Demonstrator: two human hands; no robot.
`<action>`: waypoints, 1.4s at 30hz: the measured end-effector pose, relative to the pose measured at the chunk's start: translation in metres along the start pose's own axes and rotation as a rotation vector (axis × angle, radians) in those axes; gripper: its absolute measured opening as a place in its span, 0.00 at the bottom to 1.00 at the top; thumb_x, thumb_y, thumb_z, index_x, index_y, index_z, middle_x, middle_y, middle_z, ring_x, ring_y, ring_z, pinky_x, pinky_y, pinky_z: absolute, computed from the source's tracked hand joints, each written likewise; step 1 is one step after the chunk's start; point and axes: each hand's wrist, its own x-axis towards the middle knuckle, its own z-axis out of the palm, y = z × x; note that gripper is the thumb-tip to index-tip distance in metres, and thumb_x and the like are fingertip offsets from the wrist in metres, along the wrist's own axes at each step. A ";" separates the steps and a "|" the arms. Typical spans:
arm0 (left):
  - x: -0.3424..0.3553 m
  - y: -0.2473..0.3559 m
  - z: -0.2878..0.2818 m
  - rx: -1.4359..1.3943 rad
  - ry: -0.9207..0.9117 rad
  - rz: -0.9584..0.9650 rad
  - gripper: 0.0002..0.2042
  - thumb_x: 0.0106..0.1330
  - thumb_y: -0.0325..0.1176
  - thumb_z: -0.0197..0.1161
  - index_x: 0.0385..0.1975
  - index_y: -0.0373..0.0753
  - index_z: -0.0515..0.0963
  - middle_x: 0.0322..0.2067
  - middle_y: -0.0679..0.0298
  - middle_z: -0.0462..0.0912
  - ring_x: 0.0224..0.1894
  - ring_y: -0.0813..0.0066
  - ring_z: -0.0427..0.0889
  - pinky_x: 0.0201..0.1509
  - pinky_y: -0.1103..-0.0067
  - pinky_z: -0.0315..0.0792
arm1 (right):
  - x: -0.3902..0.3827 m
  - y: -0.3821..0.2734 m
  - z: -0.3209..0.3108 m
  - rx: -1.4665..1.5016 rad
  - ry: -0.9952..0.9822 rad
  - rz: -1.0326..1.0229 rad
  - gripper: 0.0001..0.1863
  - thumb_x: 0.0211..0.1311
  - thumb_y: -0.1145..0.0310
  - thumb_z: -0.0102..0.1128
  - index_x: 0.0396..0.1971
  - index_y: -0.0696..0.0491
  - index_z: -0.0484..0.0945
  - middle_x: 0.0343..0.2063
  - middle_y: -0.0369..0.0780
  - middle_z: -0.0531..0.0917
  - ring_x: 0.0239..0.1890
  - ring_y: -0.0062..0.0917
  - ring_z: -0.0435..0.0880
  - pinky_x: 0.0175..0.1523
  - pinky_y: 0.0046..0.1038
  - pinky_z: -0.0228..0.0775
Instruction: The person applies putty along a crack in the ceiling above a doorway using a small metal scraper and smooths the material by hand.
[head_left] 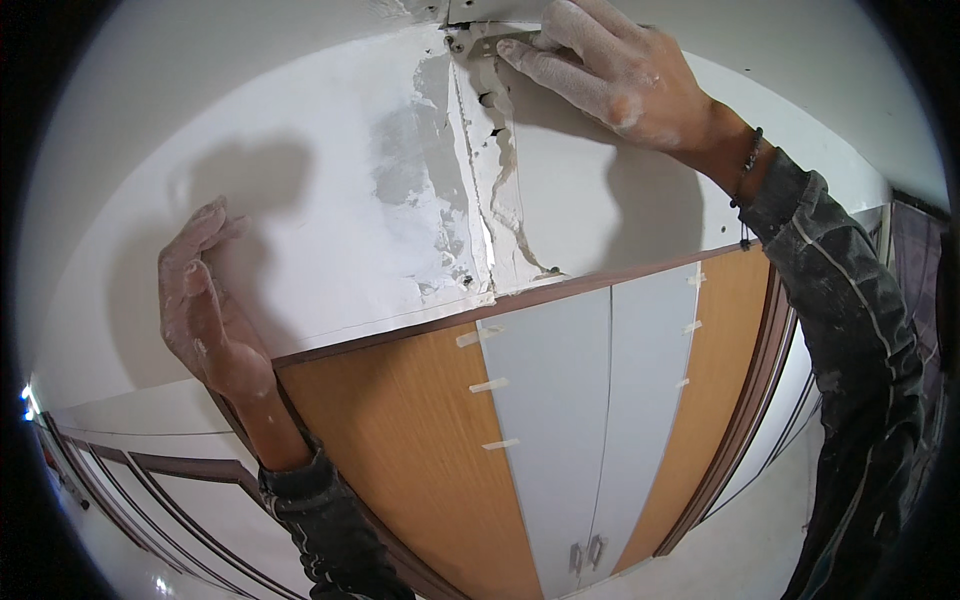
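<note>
High at the right, my right hand (620,80), coated in white dust, is closed, thumb and fingers pressing a thin, flat grey-green blade-like piece (487,46) against the wall; most of it hides under the fingers. Right below runs a rough vertical joint (492,190) between two white boards, with torn edges, small dark holes and a ragged strip hanging along it. My left hand (212,320), also dusty, is raised in front of the left board (330,230). Its fingers curve loosely with nothing in them, and its shadow falls on the board.
Beneath the boards stands a tall wardrobe with wood-coloured panels (400,440), two pale grey doors (560,400) and bits of masking tape (490,385) on the seams. A brown trim (400,332) runs along its top. The ceiling (250,40) meets the boards just above my right hand.
</note>
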 end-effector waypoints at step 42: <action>0.000 0.002 0.000 -0.056 0.017 0.038 0.22 0.71 0.41 0.49 0.45 0.24 0.79 0.45 0.45 0.80 0.43 0.58 0.82 0.59 0.64 0.69 | 0.009 -0.004 -0.004 -0.023 -0.126 0.041 0.17 0.46 0.74 0.64 0.38 0.64 0.79 0.33 0.39 0.72 0.36 0.27 0.74 0.23 0.19 0.76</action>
